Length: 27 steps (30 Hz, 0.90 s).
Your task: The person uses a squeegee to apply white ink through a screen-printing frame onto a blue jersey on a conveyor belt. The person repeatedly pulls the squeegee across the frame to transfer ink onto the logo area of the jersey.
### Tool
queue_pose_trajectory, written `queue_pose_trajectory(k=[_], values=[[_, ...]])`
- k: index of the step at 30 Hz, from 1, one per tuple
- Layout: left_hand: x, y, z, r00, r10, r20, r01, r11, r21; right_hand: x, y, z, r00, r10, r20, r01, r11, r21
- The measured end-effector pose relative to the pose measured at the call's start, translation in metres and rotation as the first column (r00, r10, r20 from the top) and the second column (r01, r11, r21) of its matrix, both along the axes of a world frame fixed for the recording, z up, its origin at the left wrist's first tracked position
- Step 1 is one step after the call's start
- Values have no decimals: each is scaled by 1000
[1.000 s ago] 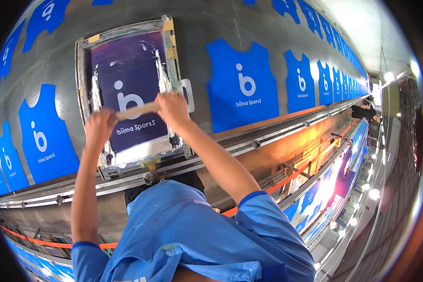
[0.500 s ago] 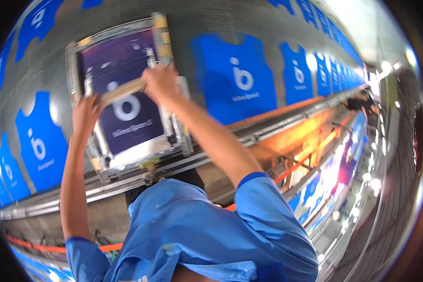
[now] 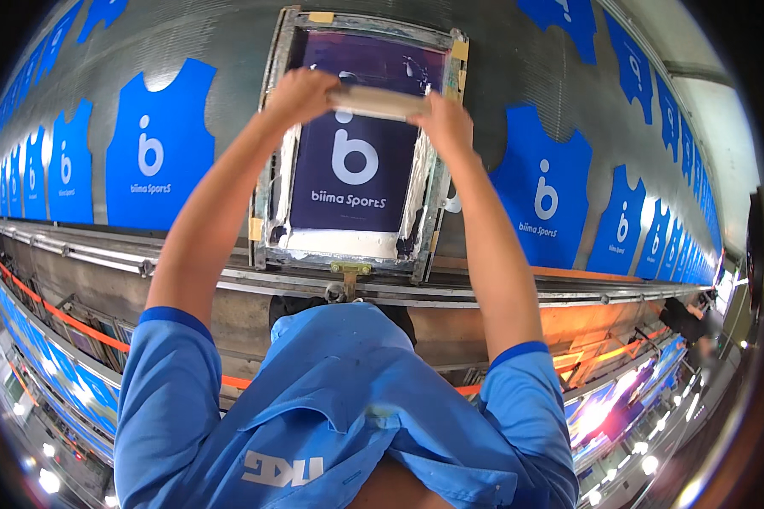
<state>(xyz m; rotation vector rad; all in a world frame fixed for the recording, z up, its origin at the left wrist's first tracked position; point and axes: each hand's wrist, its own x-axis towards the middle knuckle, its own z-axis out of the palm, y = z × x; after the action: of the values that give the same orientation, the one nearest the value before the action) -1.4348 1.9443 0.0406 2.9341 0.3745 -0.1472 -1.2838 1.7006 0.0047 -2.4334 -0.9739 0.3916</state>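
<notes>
My left hand (image 3: 301,95) and my right hand (image 3: 446,127) are closed round the two ends of a pale, wooden-looking squeegee (image 3: 378,101). It lies crosswise over the upper part of a screen-printing frame (image 3: 267,182), above the large letter shape in the design. The dark purple mesh (image 3: 323,165) carries a white rounded letter and small lettering below it. White ink (image 3: 348,242) lies along the near end and in smears down both sides of the mesh. What lies beneath the frame is mostly hidden.
Blue sleeveless garment pieces with white prints lie on the long dark table, one piece (image 3: 161,157) to the left and another (image 3: 542,191) to the right. A metal rail (image 3: 195,271) runs along the near edge. A person (image 3: 686,321) stands far right.
The view has turned, so the frame sits nearer the middle and straighter. The squeegee, held in both hands, has moved toward the far end of the mesh.
</notes>
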Motion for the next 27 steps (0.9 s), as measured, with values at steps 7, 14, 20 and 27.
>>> queue_pose_trajectory(k=[7, 14, 20, 27], values=[[-170, -129, 7, 990, 52, 128, -46, 998, -48, -165, -114, -12, 997, 71, 20, -73, 992, 102], [-222, -166, 16, 998, -21, 66, 19, 999, 40, -207, -148, -16, 985, 151, 85, -162, 978, 134], [-179, -160, 4, 994, 56, 96, -53, 998, -37, -164, -116, 3, 964, 213, -159, -207, 977, 56], [-121, -102, -15, 925, -7, -379, -150, 911, -385, -98, -77, -15, 747, 371, -552, -517, 846, -131]])
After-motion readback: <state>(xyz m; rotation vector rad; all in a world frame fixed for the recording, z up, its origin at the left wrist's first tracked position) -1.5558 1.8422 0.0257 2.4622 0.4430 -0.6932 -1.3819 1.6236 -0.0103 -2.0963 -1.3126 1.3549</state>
